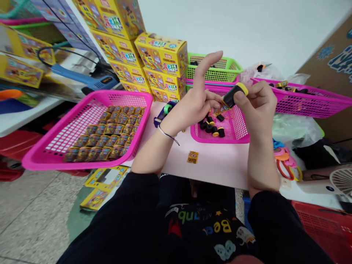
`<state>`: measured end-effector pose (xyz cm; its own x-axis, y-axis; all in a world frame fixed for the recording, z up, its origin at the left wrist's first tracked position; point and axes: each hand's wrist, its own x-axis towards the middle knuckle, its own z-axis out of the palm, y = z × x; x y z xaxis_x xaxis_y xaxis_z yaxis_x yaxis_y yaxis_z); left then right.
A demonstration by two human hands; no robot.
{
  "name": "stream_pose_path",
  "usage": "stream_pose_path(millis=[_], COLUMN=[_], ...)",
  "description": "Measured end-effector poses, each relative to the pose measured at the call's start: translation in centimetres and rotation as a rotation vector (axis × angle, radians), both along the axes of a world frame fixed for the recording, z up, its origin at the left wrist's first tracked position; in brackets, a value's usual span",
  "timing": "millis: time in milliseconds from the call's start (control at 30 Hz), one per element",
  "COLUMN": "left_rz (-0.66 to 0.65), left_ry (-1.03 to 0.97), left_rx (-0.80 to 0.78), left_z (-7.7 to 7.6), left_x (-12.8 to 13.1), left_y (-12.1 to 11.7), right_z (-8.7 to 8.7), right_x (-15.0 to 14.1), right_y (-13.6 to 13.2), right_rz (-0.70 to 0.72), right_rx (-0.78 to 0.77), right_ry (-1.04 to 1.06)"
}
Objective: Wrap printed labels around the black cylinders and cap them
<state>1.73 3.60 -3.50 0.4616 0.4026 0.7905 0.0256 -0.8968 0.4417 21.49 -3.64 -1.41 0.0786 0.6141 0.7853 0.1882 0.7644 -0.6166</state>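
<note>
On the near part of the pale table (220,170), see one small orange wrapper (193,157) lying flat. To the left, find a big pink basket (74,165) with lots of small wrapped tubs (110,134) lined up in neat rows. Look done, all of these, with bright print around the sides.

Farther in, up above the table, see a black tub (230,98) with a yellow end. Pinched between the thumb and fingers of the right hand (257,104), with a closed grip. Tilted, with the yellow end up and to the right. At the low end of the black tub, find the bent fingers of the left hand (198,99), with the pointer finger sticking up. Just below, see a bit of shiny printed film (220,110). Cannot tell whether held by the left fingers or stuck to the black tub. Looks only partly done, this one.

Under and past the hands, find another pink basket (198,138) with plain black pieces (210,128) in a loose bunch, some with yellow ends. Look not done yet, with no print in sight. Just left of this, see a blue tape holder (158,121) with a green roll.

To the far right, find one more pink basket (302,104) with more dark pieces, so probably plenty left. At the far side, see yellow boxes (162,62) in tall stacks, and next to these a green basket (220,74).
</note>
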Motion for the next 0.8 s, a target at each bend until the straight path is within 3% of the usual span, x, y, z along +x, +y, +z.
stream_pose_path(millis=[333,667,800], left_rz=[0.071,-0.078,-0.141], left_ry=[-0.085,-0.167,-0.171], left_rx=[-0.248,-0.266,-0.304], left_z=[2.0,2.1,2.3], left_x=[-0.8,-0.5,-0.6], left_y=[-3.1,-3.7,-4.2], right_z=[-0.1,1.0,0.8], right_x=[1.2,0.3,0.0], right_y=[-0.8,-2.1,-2.0], right_rz=[-0.143,-0.034,-0.006], right_rx=[-0.067,-0.039,-0.056], right_ry=[-0.248,-0.226,-0.214])
